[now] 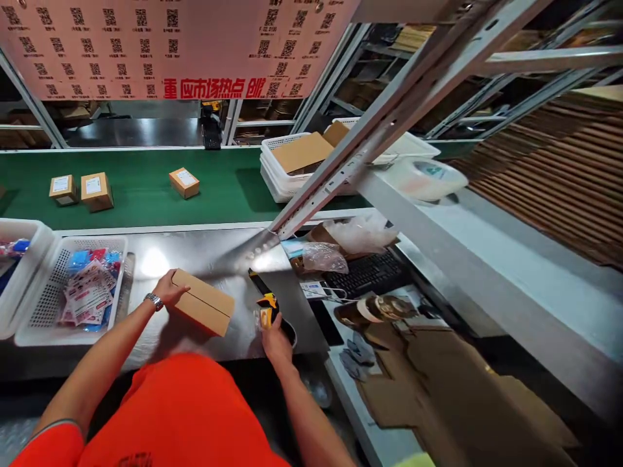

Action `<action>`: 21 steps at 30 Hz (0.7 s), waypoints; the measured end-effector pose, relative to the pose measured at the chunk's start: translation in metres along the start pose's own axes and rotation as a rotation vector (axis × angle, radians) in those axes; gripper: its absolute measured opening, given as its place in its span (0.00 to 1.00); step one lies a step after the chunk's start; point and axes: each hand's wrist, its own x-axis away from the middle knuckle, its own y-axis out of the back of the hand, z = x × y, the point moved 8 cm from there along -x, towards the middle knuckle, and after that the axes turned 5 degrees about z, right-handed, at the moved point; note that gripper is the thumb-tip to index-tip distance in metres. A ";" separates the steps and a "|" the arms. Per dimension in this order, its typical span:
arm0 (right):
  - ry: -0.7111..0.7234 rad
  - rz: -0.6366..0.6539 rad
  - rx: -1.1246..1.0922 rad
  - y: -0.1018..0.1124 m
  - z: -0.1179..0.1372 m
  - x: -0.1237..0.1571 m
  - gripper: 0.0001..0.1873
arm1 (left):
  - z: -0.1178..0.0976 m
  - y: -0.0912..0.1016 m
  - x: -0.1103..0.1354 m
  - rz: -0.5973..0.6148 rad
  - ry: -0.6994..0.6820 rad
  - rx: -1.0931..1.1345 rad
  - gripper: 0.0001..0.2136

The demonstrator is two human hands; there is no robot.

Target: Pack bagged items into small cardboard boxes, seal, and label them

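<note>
A small brown cardboard box (204,303) lies on the shiny steel worktable (209,253) in front of me. My left hand (169,290), with a watch on the wrist, rests on the box's left end, thumb on top and fingers curled behind it. My right hand (274,337) is closed around the handle of a yellow and black handheld scanner (266,305) lying on the table's right part, just right of the box.
A white basket (39,305) of packets stands at the left. Three small labelled boxes (97,191) ride the green conveyor (146,194). Stacked white crates (282,170) hold cardboard. A keyboard (370,274), plastic bags (357,235) and flat cardboard (438,376) lie at the right.
</note>
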 end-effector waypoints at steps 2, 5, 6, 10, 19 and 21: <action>0.024 0.022 -0.066 0.010 -0.003 0.000 0.43 | 0.001 -0.001 -0.003 0.011 0.018 -0.010 0.28; 0.107 -0.031 -0.368 0.041 -0.007 0.012 0.45 | 0.004 -0.002 -0.004 0.029 0.036 -0.008 0.28; 0.130 -0.058 -0.519 0.053 -0.007 0.018 0.47 | 0.004 -0.003 -0.005 0.039 0.032 -0.001 0.28; 0.155 -0.027 -1.055 0.093 0.023 0.039 0.50 | 0.002 -0.007 -0.007 0.069 0.027 0.018 0.30; 0.338 0.230 -1.225 0.073 0.199 0.047 0.39 | 0.004 -0.012 -0.013 0.079 0.023 0.018 0.29; 0.365 0.247 -1.167 0.061 0.217 0.044 0.39 | 0.008 -0.013 -0.014 0.098 0.006 0.063 0.26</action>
